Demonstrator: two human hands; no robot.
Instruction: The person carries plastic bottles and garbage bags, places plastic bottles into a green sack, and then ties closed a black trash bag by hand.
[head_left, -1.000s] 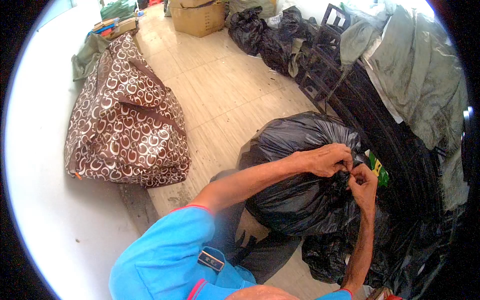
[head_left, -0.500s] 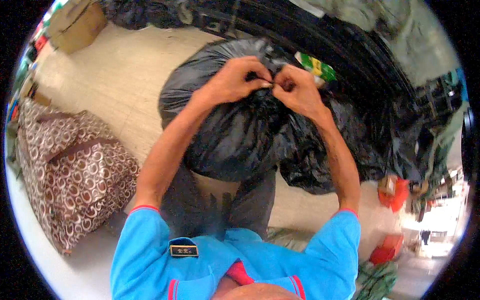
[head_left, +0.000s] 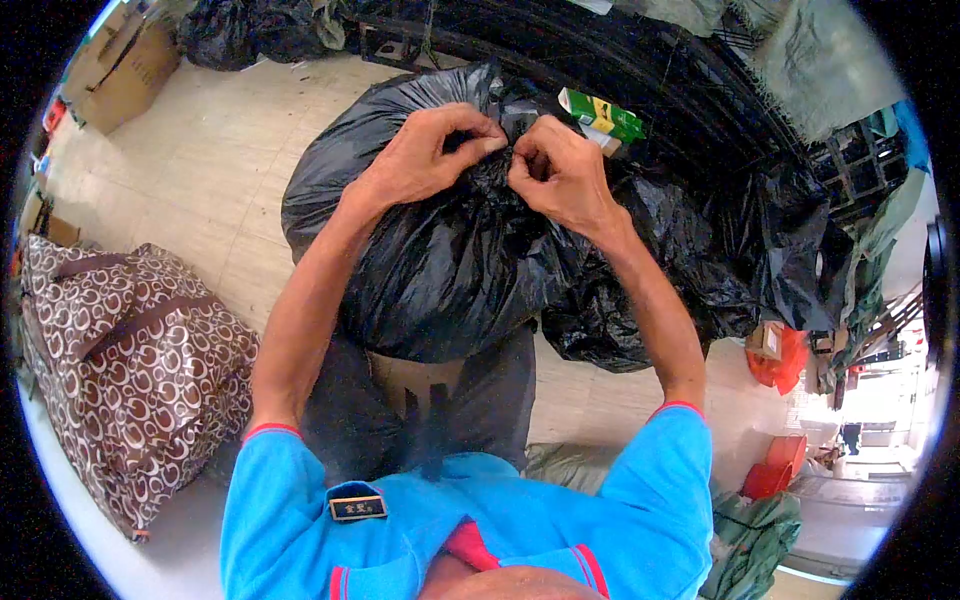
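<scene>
In the head view, the large, rounded black plastic bag (head_left: 430,270) sits at the upper centre of the frame, bulging in front of the person's dark trousers (head_left: 340,400). Its sheet is thin, glossy and creased, drawn into folds towards a gathered neck at the upper right of the bulge. The person's left hand (head_left: 415,160) comes in from the left, with thumb and forefinger closed to a pinch at the gathered plastic. The right hand (head_left: 570,175) faces it across the neck, its fingers curled and nearly closed on the bunched plastic; the exact strand in each pinch is too small to tell.

The bag looks soft and yielding, probably fairly heavy when so full, though its contents are hidden. The film would likely be slippery and could stretch or tear under a fine pinch. The thick bunch at the neck seems the firmest place to take hold, with a palm under the bulge to share the load; the taut side walls offer little grip.

A green and yellow printed packet (head_left: 610,120) lies just beyond the right hand, and looser crumpled black plastic (head_left: 610,320) spreads beside the bag, right of centre.
</scene>
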